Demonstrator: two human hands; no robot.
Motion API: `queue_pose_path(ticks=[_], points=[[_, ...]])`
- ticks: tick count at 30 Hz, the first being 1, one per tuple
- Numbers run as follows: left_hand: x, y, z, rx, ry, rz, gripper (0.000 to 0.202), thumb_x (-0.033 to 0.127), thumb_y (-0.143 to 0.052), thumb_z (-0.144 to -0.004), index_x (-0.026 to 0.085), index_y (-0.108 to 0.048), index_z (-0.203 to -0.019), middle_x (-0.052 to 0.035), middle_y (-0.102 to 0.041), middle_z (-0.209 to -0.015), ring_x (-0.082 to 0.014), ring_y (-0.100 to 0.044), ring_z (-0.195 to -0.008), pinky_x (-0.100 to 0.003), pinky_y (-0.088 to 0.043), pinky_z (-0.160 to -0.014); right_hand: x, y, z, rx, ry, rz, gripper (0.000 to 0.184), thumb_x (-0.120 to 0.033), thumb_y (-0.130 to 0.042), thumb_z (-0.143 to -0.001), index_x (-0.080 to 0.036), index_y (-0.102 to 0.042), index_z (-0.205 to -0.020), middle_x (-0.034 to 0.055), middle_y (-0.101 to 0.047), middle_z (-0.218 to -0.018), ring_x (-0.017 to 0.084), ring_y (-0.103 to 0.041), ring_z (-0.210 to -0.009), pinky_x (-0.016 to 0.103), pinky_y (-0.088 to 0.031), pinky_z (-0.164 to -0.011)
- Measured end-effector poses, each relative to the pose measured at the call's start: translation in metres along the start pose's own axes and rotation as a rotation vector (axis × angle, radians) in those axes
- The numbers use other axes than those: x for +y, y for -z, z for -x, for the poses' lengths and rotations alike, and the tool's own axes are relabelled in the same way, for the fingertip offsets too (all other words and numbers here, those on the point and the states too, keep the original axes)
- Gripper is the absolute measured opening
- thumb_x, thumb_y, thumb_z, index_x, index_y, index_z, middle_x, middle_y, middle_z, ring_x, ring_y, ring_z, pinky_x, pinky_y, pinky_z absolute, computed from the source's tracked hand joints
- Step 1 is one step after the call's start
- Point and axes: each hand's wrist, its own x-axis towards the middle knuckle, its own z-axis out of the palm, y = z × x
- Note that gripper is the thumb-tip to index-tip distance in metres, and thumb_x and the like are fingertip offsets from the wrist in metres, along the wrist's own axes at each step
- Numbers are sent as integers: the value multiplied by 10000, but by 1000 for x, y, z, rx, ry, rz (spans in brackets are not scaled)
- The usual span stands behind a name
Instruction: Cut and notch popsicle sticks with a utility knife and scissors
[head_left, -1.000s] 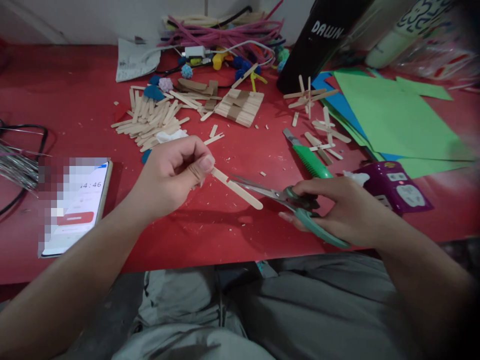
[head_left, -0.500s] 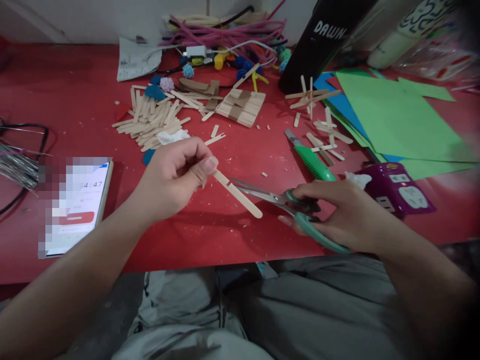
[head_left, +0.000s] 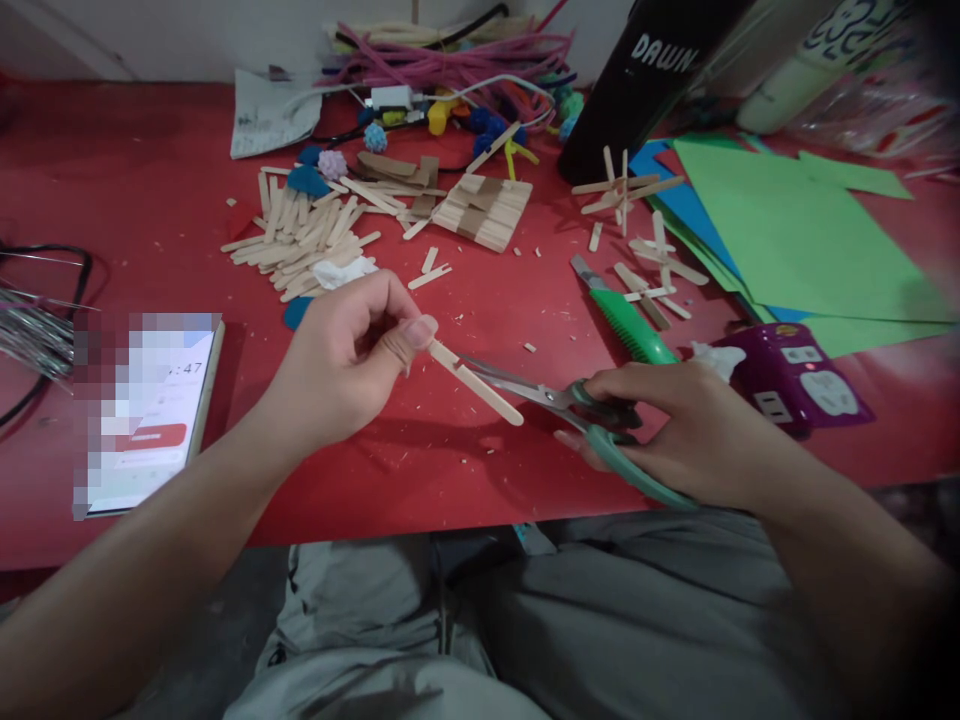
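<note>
Head cam, looking down over the red counter (head_left: 112, 190). The left hand (head_left: 341, 355) is pinching one end of a wooden craft stick (head_left: 474, 381) between thumb and fingers, holding it out to the right just above the counter near the front edge. The right hand (head_left: 675, 430) is gripping a pair of green-handled scissors (head_left: 577, 410), fingers through the loops, and the blade tips sit right at the middle of the stick. Can't really tell how far the blades are parted from this angle.

Around them: a phone (head_left: 154, 415) lies flat to the left of the left arm, a loose pile of craft sticks (head_left: 300, 240) sits farther back, and next to that is a little panel of sticks (head_left: 484, 210). A green utility knife (head_left: 622, 315) lies just behind the right hand, with a purple power strip (head_left: 795, 375) beside it and green paper sheets (head_left: 787, 235) on the right. Wood chips are scattered all over.
</note>
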Motion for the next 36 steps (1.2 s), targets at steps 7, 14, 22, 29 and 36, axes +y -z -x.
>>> queue_pose_path(ticks=[7,14,22,29,36], points=[[-2,1,0,6,-27,-29,208,280,-627,-875,247,-529,-695,37,-517,-572,-127,-434,-488,-297,-346,-439,0,-1,0,-38,-42,-24,284,-367,-634,-880,-164,-604,-683,9,-559,-574,97,-423,-498,231,-366,-471],[-3,0,0,1,-49,-24,205,251,-630,-870,227,-535,-690,42,-517,-563,-108,-431,-477,-273,-322,-425,0,-2,1,-78,-111,-23,310,-381,-608,-887,-153,-605,-677,-8,-519,-566,88,-368,-514,232,-333,-473],[-3,-2,0,-13,32,-38,207,197,-606,-877,235,-514,-695,26,-520,-574,-120,-435,-494,-284,-346,-452,4,-5,2,-110,-161,-48,230,-352,-631,-843,-199,-591,-676,-22,-499,-561,106,-398,-513,259,-320,-491],[-6,-3,1,-3,9,-27,205,198,-611,-868,227,-519,-687,33,-528,-558,-112,-431,-480,-272,-327,-435,2,-5,2,-118,-145,-48,204,-299,-611,-833,-224,-532,-661,-16,-480,-550,126,-401,-493,291,-319,-493],[-6,-2,0,10,3,-28,209,190,-614,-855,216,-519,-670,35,-529,-544,-100,-415,-472,-257,-308,-423,3,-6,2,-102,-126,-30,224,-298,-622,-830,-226,-510,-650,-19,-466,-538,123,-388,-492,294,-299,-494]])
